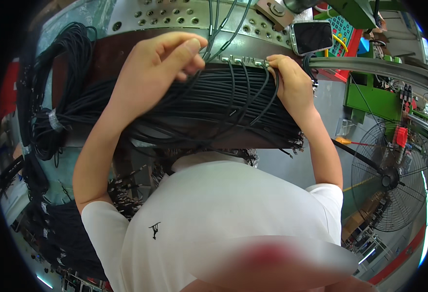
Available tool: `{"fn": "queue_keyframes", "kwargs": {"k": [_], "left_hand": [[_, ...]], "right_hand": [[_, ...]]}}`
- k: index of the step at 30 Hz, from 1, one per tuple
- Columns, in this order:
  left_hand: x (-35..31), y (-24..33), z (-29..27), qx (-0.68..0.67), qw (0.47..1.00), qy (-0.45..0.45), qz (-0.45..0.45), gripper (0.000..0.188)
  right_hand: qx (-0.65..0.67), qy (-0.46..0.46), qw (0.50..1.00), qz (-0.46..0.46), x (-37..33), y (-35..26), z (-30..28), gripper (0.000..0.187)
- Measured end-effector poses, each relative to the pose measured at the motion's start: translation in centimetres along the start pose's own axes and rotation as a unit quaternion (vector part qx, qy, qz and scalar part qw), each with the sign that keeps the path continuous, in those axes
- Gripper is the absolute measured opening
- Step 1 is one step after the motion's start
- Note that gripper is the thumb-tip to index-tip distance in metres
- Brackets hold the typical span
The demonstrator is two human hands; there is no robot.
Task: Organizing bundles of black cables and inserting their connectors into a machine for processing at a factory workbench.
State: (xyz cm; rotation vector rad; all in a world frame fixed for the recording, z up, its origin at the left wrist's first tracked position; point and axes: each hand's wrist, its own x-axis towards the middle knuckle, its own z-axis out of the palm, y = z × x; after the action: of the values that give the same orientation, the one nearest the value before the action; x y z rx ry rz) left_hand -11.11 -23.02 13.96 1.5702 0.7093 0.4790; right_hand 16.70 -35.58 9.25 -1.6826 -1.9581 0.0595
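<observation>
My left hand (167, 63) is raised over a wide bundle of black cables (199, 97), its fingers curled and the thumb drawn in. Whether anything sits between those fingertips is hidden. With thumb and fingers closed, my right hand (292, 80) pinches a black cable (274, 92) at the right end of a narrow metal fixture strip (245, 61). Several cable ends sit in the strip's slots, their cables running down across the bundle. Other thin cables with small sleeves (225, 46) rise beside my left fingertips, up past the top edge.
A perforated metal plate (150, 14) lies behind the strip. A phone (312, 37) stands at the back right, near a red control box with green buttons (339, 31). Coiled black cables (75, 58) hang at the left. A large floor fan (388, 182) stands at the right.
</observation>
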Motion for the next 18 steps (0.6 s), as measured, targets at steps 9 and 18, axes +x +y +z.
{"fn": "queue_keyframes", "kwargs": {"k": [9,18], "left_hand": [[12.4,-1.0,4.0,-0.331,0.934,-0.036,-0.126,0.040],[10.2,0.0,3.5,-0.361,0.917,-0.101,-0.139,0.048]], "right_hand": [[0.066,0.012,0.998,0.019,10.7,4.8,-1.3,0.031],[-0.065,0.064,0.992,0.085,18.2,9.7,5.1,0.030]]}}
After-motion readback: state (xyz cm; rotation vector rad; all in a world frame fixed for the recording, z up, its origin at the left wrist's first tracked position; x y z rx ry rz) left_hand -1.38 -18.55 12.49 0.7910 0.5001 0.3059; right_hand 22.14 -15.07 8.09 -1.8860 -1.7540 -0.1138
